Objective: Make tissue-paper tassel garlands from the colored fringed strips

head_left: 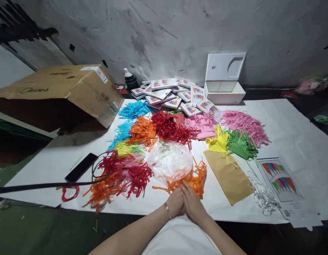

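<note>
My left hand (176, 202), with a bracelet at the wrist, is closed and pressed against my right hand (192, 202) at the table's front edge. The right hand's fingers lie together, overlapping the left. Anything inside them is hidden. Just beyond my fingertips, touching or nearly so, spreads orange fringed tassel material (198, 180). A clear plastic bag (170, 159) with small things in it lies behind that, partly over the orange strips. Left of the bag sits a pile of red and orange tassels (123, 173). To the right is a flat brown paper piece (229, 177).
Blue (133, 109), dark red (170, 127), pink (243, 125) and green (242, 143) tassels lie farther back. Behind them are stacked printed packs (164, 92), an open white box (224, 92) and a large carton (81, 95). A phone (81, 167), black cable (46, 186) and silvery strands (263, 196) lie nearer.
</note>
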`<control>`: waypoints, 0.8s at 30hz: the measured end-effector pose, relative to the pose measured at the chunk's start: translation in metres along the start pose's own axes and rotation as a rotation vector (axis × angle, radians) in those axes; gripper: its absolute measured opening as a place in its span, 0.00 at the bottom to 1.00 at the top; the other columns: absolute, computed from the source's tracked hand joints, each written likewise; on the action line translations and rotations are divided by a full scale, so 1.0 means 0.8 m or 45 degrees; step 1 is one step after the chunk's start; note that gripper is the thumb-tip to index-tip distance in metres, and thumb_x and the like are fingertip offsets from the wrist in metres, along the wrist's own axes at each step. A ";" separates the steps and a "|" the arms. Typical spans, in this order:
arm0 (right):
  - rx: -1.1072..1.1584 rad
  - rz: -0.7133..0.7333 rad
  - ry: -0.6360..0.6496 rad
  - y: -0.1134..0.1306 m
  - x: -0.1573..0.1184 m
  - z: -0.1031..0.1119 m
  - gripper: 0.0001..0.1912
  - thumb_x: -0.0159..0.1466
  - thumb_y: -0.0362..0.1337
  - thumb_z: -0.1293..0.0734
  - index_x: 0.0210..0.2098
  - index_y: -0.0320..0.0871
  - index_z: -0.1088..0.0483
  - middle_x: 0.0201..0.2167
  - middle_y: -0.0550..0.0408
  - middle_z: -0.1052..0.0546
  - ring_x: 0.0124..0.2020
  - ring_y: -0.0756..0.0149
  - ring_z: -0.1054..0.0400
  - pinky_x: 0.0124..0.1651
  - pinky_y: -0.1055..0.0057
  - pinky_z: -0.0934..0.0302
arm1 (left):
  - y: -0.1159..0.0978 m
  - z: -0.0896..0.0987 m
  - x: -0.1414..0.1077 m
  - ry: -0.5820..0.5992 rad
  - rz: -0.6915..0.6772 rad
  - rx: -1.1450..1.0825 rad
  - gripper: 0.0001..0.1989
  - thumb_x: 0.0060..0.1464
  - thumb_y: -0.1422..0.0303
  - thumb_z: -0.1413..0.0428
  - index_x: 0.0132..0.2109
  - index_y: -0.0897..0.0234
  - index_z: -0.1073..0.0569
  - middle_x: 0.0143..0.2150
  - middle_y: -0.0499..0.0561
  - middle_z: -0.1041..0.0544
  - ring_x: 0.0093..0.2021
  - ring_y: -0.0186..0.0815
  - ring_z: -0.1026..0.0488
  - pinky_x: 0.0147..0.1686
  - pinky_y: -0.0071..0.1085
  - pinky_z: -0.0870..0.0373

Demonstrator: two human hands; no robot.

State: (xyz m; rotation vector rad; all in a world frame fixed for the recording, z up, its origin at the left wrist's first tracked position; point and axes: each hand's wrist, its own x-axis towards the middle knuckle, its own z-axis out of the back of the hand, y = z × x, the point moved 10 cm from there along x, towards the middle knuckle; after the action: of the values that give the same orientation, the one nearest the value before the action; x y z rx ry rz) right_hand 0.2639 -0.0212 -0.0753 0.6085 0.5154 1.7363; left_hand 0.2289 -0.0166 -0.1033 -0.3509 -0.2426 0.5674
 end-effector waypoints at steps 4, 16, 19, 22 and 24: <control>-0.165 -0.276 -0.043 -0.064 -0.019 -0.014 0.25 0.68 0.44 0.45 0.61 0.41 0.43 0.57 0.41 0.35 0.58 0.47 0.42 0.55 0.47 0.44 | 0.002 0.004 -0.001 0.119 0.016 -0.117 0.10 0.55 0.73 0.49 0.45 0.65 0.28 0.45 0.57 0.27 0.47 0.41 0.33 0.47 0.39 0.35; -0.199 0.199 0.030 -0.018 -0.027 0.034 0.20 0.60 0.29 0.40 0.52 0.43 0.34 0.48 0.47 0.29 0.53 0.57 0.40 0.56 0.56 0.47 | 0.005 0.005 0.007 0.150 0.116 -0.155 0.08 0.58 0.73 0.52 0.42 0.66 0.29 0.43 0.55 0.27 0.43 0.40 0.33 0.45 0.37 0.36; -0.178 0.177 0.042 -0.025 -0.013 0.027 0.14 0.61 0.29 0.41 0.46 0.41 0.32 0.40 0.49 0.28 0.43 0.61 0.36 0.48 0.61 0.40 | 0.007 0.012 0.009 0.184 0.123 -0.157 0.08 0.58 0.70 0.50 0.42 0.65 0.28 0.43 0.55 0.27 0.43 0.40 0.33 0.45 0.36 0.37; -0.209 0.145 -0.033 -0.051 -0.023 0.027 0.10 0.63 0.28 0.42 0.36 0.41 0.30 0.36 0.50 0.28 0.39 0.62 0.36 0.43 0.62 0.38 | 0.037 0.032 0.010 0.113 0.288 -0.097 0.14 0.56 0.62 0.47 0.47 0.63 0.29 0.47 0.56 0.27 0.47 0.44 0.33 0.47 0.41 0.40; -0.220 0.152 -0.066 -0.061 -0.032 0.025 0.11 0.63 0.26 0.43 0.36 0.41 0.30 0.39 0.49 0.28 0.43 0.61 0.36 0.47 0.60 0.39 | 0.070 0.054 0.006 -0.016 0.523 -0.031 0.17 0.57 0.60 0.48 0.49 0.64 0.30 0.48 0.58 0.27 0.48 0.49 0.33 0.47 0.45 0.43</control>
State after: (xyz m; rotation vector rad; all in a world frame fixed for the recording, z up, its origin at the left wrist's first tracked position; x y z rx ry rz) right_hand 0.3178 -0.0343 -0.0941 0.5684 0.2939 1.8503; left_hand 0.1920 0.0411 -0.0850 -0.4238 -0.1903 0.9717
